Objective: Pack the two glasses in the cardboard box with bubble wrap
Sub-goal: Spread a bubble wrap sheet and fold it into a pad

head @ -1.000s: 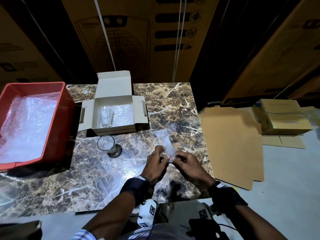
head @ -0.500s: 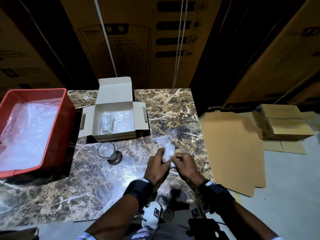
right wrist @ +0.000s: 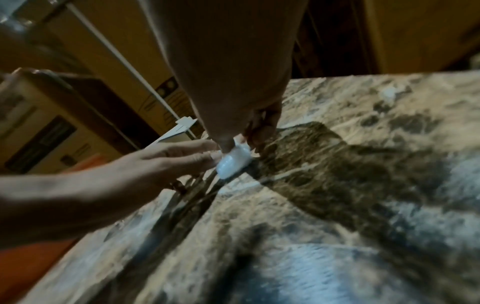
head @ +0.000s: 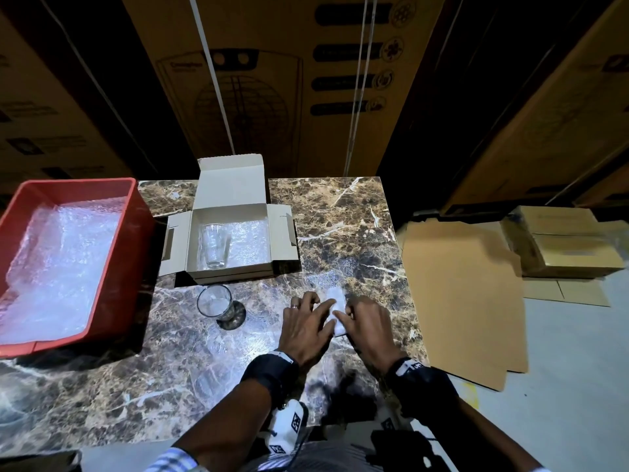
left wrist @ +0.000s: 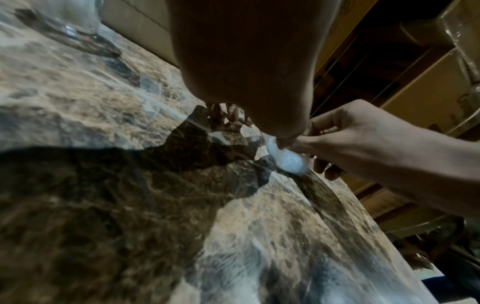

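Observation:
One clear glass (head: 214, 247) stands in the open cardboard box (head: 235, 185), which is lined with bubble wrap (head: 250, 238). The second glass (head: 214, 301) stands on the marble table (head: 340, 216) just in front of the box. To its right lies a small folded piece of bubble wrap (head: 335, 298), with both hands on it. My left hand (head: 325, 310) presses it with straight, spread fingers (right wrist: 207, 158). My right hand (head: 343, 313) pinches its near end (left wrist: 288, 161) with curled fingers. Most of the piece is hidden under the hands.
A red tub (head: 112, 185) holding sheets of bubble wrap (head: 61, 260) sits at the table's left. Flat cardboard (head: 459, 284) and stacked closed boxes (head: 565, 240) lie on the floor to the right. Large cartons stand behind the table.
Both hands have lowered the small bubble wrap piece onto the table. My left fingers have straightened over it. The glasses and box have stayed put.

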